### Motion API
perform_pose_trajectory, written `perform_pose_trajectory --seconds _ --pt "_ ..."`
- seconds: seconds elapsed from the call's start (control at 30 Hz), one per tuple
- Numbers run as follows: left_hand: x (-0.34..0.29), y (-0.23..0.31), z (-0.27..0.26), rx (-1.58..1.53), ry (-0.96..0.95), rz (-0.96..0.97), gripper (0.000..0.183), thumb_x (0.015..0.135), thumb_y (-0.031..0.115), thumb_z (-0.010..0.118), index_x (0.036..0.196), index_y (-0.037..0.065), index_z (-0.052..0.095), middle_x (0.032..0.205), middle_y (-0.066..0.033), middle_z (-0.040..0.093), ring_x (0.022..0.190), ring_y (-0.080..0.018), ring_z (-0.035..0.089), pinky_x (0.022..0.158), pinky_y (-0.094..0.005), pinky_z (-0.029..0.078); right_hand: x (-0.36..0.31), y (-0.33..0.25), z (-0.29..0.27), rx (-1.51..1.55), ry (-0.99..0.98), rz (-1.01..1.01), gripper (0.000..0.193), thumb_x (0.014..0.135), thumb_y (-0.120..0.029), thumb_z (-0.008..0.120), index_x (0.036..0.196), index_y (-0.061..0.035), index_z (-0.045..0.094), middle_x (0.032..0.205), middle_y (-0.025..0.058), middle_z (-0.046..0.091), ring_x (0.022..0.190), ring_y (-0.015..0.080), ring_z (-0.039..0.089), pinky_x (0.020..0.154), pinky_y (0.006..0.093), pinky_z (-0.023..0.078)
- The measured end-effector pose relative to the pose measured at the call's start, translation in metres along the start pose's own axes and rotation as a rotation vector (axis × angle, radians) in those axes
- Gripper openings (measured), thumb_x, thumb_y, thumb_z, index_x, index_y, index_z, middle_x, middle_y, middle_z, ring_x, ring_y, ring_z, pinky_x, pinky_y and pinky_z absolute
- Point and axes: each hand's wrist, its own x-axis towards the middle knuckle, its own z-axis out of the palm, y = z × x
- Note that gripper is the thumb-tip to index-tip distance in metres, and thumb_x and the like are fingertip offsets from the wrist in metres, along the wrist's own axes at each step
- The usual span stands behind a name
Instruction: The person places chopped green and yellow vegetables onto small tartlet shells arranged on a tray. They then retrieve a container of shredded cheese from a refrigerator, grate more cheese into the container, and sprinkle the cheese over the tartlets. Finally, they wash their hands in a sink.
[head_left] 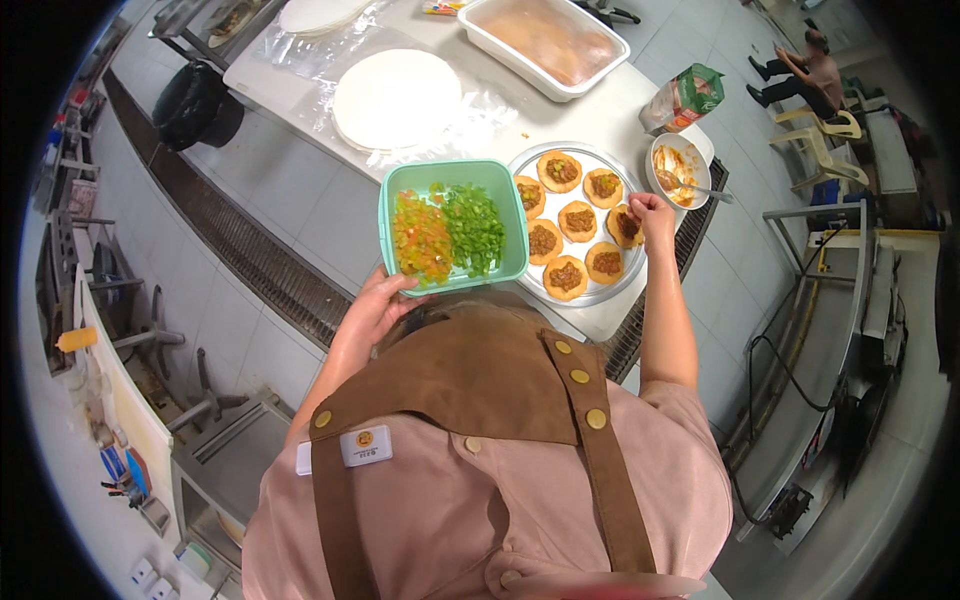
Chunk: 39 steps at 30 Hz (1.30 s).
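Observation:
My left hand [372,306] grips the near left corner of a mint-green plastic container [391,200]. Inside it, chopped orange-and-yellow vegetables [422,240] fill the left side and chopped green pepper [474,228] the right. My right hand [653,217] hovers at the right edge of a round metal tray [581,250], fingertips pinched together above a dough round [624,228] with brown filling. Whatever lies between those fingertips is too small to make out. Several filled dough rounds sit on the tray; the far ones [559,171] carry bits of chopped vegetable on the filling.
Beside the tray, a white bowl [664,150] smeared with sauce holds a spoon [705,191]. A green-and-red package [684,98] stands behind it. Farther off are a white tub [545,45] and white round sheets [397,98] on plastic. A person [815,75] sits at far right.

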Motion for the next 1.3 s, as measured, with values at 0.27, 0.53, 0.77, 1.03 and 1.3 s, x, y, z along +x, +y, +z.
perform_pose_trajectory --seconds 0.27,0.53,0.77,1.03,1.3 --pt "0.003 0.002 0.004 0.04 -0.02 -0.022 0.053 0.088 0.004 0.055 0.135 -0.006 0.034 0.13 -0.0192 0.052 0.108 -0.0269 0.061 0.092 -0.0353 0.055 -0.037 0.008 0.001 -0.75 0.135 -0.362 0.029 0.08 0.006 0.047 0.1 -0.0001 0.066 0.099 0.0254 0.064 0.091 0.0422 0.061 0.08 0.0448 0.048" --pt "0.007 -0.001 0.002 0.046 -0.06 -0.073 0.056 0.086 0.004 0.057 0.134 -0.006 0.03 0.127 -0.0194 0.052 0.107 -0.0254 0.061 0.092 -0.0354 0.055 -0.057 -0.004 0.006 -0.905 0.13 -0.529 0.011 0.082 -0.004 0.059 0.09 -0.0022 0.067 0.092 0.0165 0.065 0.09 0.0353 0.059 0.078 0.042 0.047" --pt "0.009 -0.006 0.01 0.085 -0.066 -0.095 0.052 0.085 0.005 0.06 0.127 -0.008 0.032 0.123 -0.0217 0.052 0.104 -0.0251 0.062 0.089 -0.0365 0.056 -0.114 -0.085 0.089 -0.311 -0.212 -0.611 0.015 0.081 -0.005 0.064 0.095 -0.0043 0.07 0.094 0.0153 0.065 0.096 0.0353 0.06 0.082 0.0419 0.049" --pt "0.023 -0.008 0.029 0.134 -0.213 -0.102 0.053 0.084 0.004 0.061 0.128 -0.007 0.033 0.119 -0.0187 0.054 0.099 -0.0229 0.064 0.086 -0.0346 0.056 -0.172 -0.109 0.165 -0.619 -0.492 -0.945 0.037 0.078 -0.008 0.065 0.114 -0.002 0.058 0.113 0.0159 0.058 0.106 0.0341 0.053 0.086 0.0415 0.047" --pt "0.015 -0.01 0.033 0.079 -0.244 -0.163 0.055 0.084 0.005 0.061 0.131 -0.005 0.033 0.12 -0.0163 0.055 0.099 -0.0214 0.064 0.084 -0.0328 0.055 -0.163 -0.102 0.166 -0.495 -0.515 -0.699 0.016 0.081 -0.005 0.059 0.097 -0.005 0.063 0.091 0.0126 0.063 0.088 0.0281 0.06 0.076 0.0372 0.049"
